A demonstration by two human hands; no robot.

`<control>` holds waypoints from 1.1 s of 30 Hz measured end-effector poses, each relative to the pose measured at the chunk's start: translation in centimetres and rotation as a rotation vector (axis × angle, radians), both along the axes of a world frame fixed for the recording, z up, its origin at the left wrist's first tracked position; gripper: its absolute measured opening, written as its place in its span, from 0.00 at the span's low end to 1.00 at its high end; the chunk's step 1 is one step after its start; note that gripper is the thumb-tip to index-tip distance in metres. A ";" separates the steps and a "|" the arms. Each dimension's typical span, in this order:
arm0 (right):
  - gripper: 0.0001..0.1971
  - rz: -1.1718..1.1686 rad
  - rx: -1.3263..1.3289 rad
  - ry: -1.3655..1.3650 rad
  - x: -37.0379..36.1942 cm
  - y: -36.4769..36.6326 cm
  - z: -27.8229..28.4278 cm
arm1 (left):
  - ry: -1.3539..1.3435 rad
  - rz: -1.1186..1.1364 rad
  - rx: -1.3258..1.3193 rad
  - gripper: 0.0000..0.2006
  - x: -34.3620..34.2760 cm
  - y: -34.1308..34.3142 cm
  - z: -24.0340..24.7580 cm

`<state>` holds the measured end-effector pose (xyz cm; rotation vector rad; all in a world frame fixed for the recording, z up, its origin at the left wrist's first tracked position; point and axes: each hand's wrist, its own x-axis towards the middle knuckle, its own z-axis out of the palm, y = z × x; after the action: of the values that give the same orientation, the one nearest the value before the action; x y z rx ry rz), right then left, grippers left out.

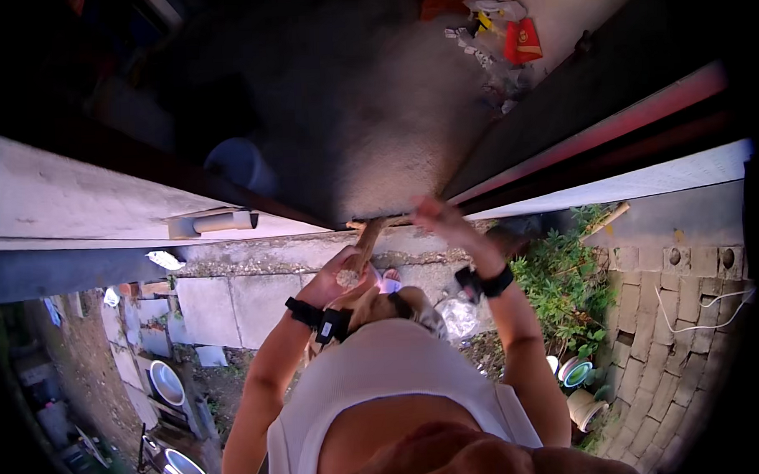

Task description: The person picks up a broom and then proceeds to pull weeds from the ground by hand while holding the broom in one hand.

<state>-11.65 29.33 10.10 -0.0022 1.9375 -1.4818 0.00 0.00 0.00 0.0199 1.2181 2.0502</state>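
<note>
At near centre, left hand (332,276) wraps forked branch (369,237) at thick end, probably stiff, surest hold; right hand (439,220) blurred by thin prong, grip unclear.

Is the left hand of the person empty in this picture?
No, the left hand is closed around a brown wooden stick, which extends beyond the hand.

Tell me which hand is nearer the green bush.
Right: the right hand is left of the bush; the left hand, around a wooden stick, is farther left.
</note>
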 end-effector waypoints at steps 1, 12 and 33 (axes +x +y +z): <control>0.24 -0.085 0.098 0.098 -2.3 1.0 0.7 | -0.217 0.014 0.106 0.17 0.2 0.3 -0.1; 0.13 -1.178 -0.179 0.319 -25.4 8.6 6.1 | -0.847 0.133 0.454 0.12 -6.0 -1.7 4.6; 0.34 -1.714 0.213 0.819 -45.1 27.5 5.3 | -0.813 0.509 0.381 0.18 -8.3 0.7 5.8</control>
<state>-56.79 56.78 15.41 1.7832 2.8497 -2.4218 -8.30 0.69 5.76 -0.9295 0.3323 2.3088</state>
